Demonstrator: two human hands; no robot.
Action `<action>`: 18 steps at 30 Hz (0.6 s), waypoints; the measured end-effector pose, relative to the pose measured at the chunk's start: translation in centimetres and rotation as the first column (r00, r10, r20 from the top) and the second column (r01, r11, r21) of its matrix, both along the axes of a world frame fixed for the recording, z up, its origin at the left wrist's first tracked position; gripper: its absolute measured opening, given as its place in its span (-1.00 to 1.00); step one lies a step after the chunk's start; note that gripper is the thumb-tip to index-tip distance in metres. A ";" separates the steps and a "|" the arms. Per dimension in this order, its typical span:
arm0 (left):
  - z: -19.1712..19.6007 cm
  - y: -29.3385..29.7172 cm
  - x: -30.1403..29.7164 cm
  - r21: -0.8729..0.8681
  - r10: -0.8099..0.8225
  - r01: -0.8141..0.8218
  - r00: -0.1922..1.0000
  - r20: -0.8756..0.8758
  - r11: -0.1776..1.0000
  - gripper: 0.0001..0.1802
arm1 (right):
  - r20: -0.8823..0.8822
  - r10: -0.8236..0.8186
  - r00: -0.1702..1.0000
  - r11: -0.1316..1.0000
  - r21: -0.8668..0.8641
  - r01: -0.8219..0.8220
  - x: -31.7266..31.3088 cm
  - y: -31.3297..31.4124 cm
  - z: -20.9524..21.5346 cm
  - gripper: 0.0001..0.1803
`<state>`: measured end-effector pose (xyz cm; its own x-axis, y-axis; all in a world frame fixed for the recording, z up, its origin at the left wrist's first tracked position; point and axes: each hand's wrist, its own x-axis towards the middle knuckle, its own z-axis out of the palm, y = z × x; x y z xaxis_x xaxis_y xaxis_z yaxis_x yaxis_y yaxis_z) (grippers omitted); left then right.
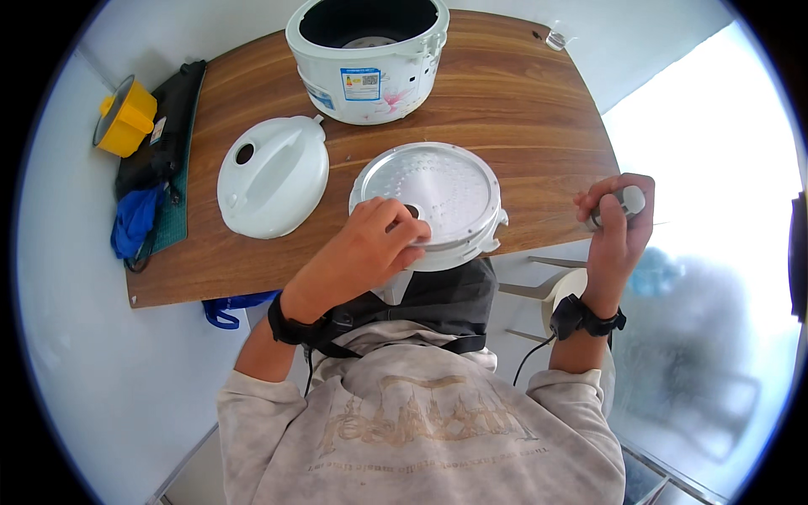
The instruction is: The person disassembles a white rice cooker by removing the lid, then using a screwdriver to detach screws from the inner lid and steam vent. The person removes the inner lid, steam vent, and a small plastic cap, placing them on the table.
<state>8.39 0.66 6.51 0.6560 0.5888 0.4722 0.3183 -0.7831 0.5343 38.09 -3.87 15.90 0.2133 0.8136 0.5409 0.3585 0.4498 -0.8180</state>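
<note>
A round rice cooker lid part [438, 189] with a shiny metal plate on top lies at the table's near edge. My left hand [374, 240] rests over its near left side, fingers curled and closed beside the plate's dark hole. What those fingertips pinch, if anything, is hidden. Off to the right, past the table edge, my right hand [623, 223] is raised and wrapped round a short grey cylinder with a pale round end [629, 200]. The white outer lid cover [282, 177], with an oval opening, lies to the left. Behind stands the white rice cooker body [370, 76], its top uncovered.
On the left edge of the wooden table [539, 109] are a black case [172, 118], a yellow container [126, 116], a blue cloth-like bundle [136, 220] and a green mat [175, 223]. A small clear item [555, 39] sits at the far right corner. A pale stool [568, 290] stands below right.
</note>
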 end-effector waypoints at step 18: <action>1.8 -0.2 -2.9 -0.531 0.004 0.297 0.870 0.493 0.794 -0.66 | 0.322 0.082 0.943 0.949 -0.316 0.025 -1.1 2.4 -5.1 -0.45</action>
